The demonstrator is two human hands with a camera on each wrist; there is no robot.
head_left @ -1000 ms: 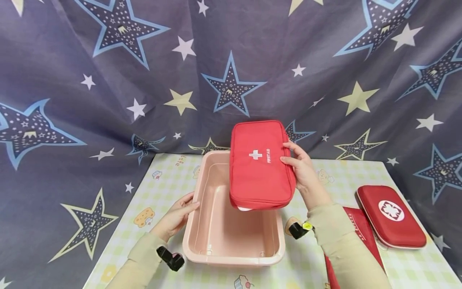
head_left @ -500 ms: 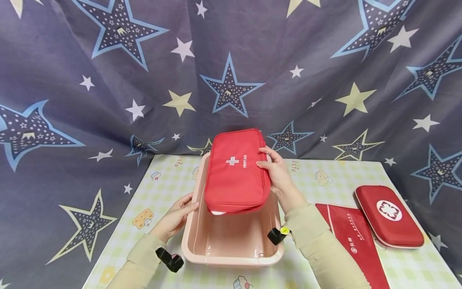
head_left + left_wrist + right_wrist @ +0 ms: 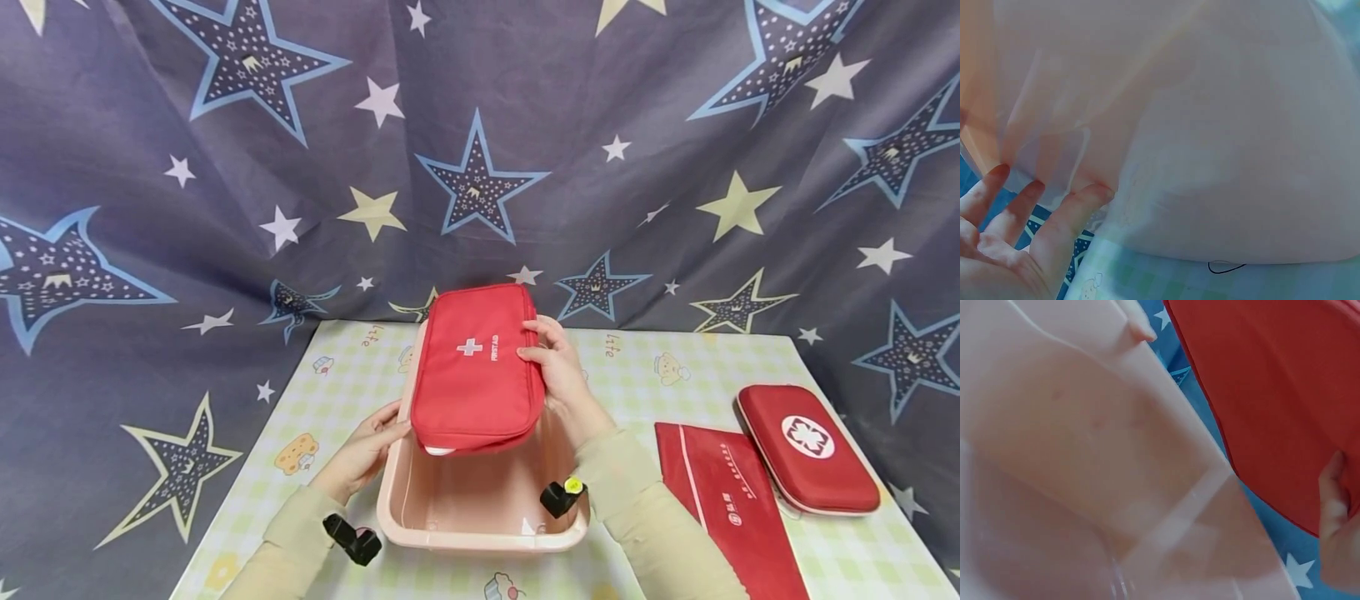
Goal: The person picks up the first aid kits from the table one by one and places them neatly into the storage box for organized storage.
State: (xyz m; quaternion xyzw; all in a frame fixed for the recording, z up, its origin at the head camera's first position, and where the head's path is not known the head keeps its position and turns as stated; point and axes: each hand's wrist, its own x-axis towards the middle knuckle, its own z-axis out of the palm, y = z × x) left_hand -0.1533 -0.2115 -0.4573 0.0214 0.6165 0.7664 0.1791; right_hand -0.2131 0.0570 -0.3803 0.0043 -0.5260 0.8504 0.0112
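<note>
- Since a second ago my right hand (image 3: 558, 375) has brought the red first-aid pouch (image 3: 474, 367) leftward and lower; it now hangs over the far half of the pink tub (image 3: 480, 508), near the table's (image 3: 337, 375) far edge.
- That hand grips the pouch's right side, thumb on top and fingers curled underneath.
- My left hand (image 3: 365, 450) has stayed put, fingers straight and pressed against the tub's left wall.
- The flat red bag (image 3: 731, 500) near the right edge, earlier half covered by my sleeve, shows more now; the hard red case (image 3: 806, 446) beside it is unmoved.
- The pouch hides the tub's far rim.
- The left wrist view is blurred; the right one shows only fingertips (image 3: 1335, 500).
</note>
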